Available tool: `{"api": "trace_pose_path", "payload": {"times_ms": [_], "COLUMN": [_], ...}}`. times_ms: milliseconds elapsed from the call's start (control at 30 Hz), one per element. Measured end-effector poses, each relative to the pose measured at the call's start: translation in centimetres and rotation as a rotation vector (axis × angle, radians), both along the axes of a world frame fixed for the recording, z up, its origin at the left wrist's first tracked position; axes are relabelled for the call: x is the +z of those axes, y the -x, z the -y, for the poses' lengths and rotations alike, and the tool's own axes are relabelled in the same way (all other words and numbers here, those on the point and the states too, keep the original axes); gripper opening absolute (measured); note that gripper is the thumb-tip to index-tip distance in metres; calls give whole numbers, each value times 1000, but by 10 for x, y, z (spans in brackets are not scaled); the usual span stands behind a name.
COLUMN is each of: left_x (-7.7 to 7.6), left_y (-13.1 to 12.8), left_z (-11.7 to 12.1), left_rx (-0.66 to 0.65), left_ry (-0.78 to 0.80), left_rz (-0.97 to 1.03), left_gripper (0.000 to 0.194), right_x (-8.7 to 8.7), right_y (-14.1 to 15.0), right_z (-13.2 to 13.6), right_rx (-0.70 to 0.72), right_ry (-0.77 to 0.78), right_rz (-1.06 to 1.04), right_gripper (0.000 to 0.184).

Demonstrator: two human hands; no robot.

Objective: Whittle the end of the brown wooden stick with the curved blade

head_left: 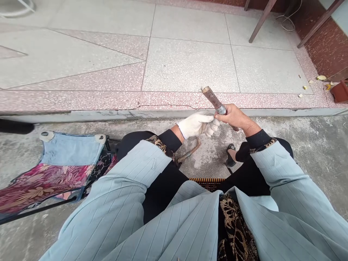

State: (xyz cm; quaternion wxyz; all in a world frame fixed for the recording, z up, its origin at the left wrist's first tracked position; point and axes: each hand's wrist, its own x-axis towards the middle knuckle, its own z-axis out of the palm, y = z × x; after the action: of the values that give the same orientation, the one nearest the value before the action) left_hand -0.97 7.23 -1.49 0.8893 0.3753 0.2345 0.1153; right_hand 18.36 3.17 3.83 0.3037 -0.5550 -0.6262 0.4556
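My right hand [233,116] is bare and closed around a brown wooden handle [211,97] with a metal band, which points up and to the left. My left hand [196,124] wears a white glove and its fingers curl against the handle just below the metal band, touching my right hand. Whatever lies below the grip is hidden behind my hands. Both arms are in pale blue striped sleeves over black patterned cuffs. I sit low with my knees apart above a concrete floor.
A raised terrazzo step [108,101] runs across in front of me. A folding stool with patchwork cloth [54,170] sits at my left. A rusty curved metal piece [190,153] and a sandal [230,156] lie on the concrete. Wooden furniture legs [261,20] stand at the far right.
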Motion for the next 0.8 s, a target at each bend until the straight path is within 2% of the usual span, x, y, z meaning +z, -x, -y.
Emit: {"api": "trace_pose_path", "payload": {"times_ms": [133, 233, 300, 400, 467, 500, 567, 633, 733, 800], "left_x": [6, 9, 12, 15, 15, 14, 11, 7, 3, 2], "left_y": [-2, -7, -11, -14, -13, -12, -8, -4, 1, 3], "left_z": [6, 9, 10, 11, 11, 12, 12, 11, 10, 10], "left_rx": [6, 37, 147, 353, 365, 334, 267, 216, 145, 97], "left_ry": [31, -81, -311, -889, -1239, -1360, -1504, -1566, -1630, -1694], "left_rz": [8, 4, -79, -373, -571, -653, -788, -880, -952, -990], "left_gripper": [21, 23, 18, 8, 7, 11, 19, 23, 28, 32], "right_x": [4, 2, -3, -13, -17, -18, -16, -13, -15, -22], "right_y": [-4, -3, 1, 6, 5, 3, -4, -9, -12, -9], "right_z": [0, 0, -1, -2, -4, -4, -4, -3, -3, -4], "right_rx": [26, 12, -94, -265, -276, -257, -218, -204, -238, -267], "right_ry": [-51, -45, 17, 222, 374, 434, 512, 531, 494, 423], "right_rz": [-3, -12, -62, -322, -494, -547, -609, -664, -667, -543], "right_gripper": [28, 25, 23, 27, 31, 33, 33, 32, 26, 21]}}
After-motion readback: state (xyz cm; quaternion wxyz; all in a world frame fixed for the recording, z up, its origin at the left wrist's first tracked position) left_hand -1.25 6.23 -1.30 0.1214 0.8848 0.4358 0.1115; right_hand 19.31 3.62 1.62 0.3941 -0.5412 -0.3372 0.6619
